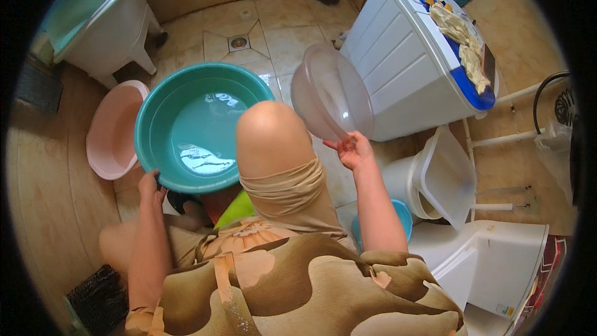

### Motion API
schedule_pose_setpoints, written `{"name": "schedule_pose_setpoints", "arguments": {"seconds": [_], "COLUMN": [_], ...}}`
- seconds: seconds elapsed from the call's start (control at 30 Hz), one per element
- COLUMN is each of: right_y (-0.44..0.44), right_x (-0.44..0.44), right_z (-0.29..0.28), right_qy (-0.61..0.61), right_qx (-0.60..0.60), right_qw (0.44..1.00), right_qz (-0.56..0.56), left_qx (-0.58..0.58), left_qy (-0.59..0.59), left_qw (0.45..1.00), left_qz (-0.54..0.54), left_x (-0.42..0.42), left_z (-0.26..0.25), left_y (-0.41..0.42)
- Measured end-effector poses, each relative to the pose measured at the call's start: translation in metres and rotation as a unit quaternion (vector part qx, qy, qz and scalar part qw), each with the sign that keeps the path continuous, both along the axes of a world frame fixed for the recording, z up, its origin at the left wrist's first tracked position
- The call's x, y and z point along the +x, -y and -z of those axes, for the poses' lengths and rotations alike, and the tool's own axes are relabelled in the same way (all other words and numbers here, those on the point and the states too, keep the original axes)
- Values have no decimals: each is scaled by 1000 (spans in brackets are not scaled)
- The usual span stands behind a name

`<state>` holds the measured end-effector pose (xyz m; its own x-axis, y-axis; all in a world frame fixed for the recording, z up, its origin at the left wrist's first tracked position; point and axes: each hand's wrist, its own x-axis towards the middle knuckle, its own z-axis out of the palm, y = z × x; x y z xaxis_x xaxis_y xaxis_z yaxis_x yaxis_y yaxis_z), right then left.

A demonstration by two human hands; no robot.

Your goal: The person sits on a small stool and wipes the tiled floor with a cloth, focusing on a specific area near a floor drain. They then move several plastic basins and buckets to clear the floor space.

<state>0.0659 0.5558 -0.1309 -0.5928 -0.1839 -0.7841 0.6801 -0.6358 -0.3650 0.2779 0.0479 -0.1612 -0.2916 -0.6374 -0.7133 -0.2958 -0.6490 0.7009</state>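
Observation:
A large round teal plastic basin (200, 98) stands on the floor before me with shallow water in it. My left hand (151, 184) grips its near-left rim. To the right of my raised knee, a translucent pinkish plastic basin (326, 88) is tipped on its side, close against a white washing machine. My right hand (355, 150) holds this basin by its near rim. Its underside is partly hidden, so I cannot tell whether it touches the floor. A pink basin (109, 133) leans on edge left of the teal one.
The white washing machine (406, 56) carries cream gloves (459, 37) on its blue-edged top. White tubs (447, 177) and a light-blue basin (402, 217) stand at my right. A white plastic stool (116, 23) holds a blue basin (86, 4). A floor drain (239, 43) lies ahead; a black brush (100, 298) is behind left.

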Motion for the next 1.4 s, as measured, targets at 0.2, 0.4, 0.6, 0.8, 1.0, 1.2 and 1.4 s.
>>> {"name": "schedule_pose_setpoints", "arguments": {"seconds": [0.2,0.4,0.6,0.8,1.0,1.2,1.4], "right_y": [-44,-76,-94,-96,-104,-85,-47], "right_x": [83,135,160,171,187,184,72], "right_z": [17,46,70,102,124,101,73], "right_qy": [64,136,159,198,264,194,18], "right_qx": [93,32,113,123,178,213,192], "right_qw": [994,990,980,969,945,934,960], "right_qz": [2,34,39,79,78,-212,-201], "left_qx": [-10,-8,-21,-6,-16,-13,-1], "left_qy": [4,-56,-27,-34,-6,-17,-135], "left_qw": [1000,998,999,999,1000,998,990], "left_qz": [26,4,-16,-26,-14,-55,-34], "left_x": [1,-4,-8,0,-5,-2,-13], "left_z": [-9,-12,-16,-9,-9,-9,-29], "left_y": [-5,-9,-13,-5,-20,-23,-32]}}
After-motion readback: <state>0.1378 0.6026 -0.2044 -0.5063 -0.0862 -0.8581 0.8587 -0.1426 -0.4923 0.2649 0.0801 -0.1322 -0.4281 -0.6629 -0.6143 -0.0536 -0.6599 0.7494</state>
